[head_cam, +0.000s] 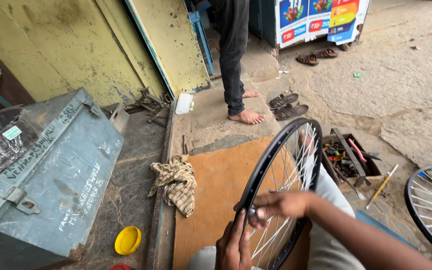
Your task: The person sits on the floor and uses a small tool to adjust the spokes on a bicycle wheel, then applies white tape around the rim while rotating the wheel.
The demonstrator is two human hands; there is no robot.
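The black bicycle rim stands upright between the knees, edge toward the camera. The left hand grips its near edge from below; the right hand pinches a spoke nipple just above.

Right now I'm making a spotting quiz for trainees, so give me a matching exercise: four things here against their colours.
Things:
1. wheel rim between the left hand and right hand
2. lid
3. metal trunk
4. checked cloth

Colours:
a. blue-grey
b. black
c. beige and brown
d. yellow

Pairs: 1-b, 2-d, 3-a, 4-c
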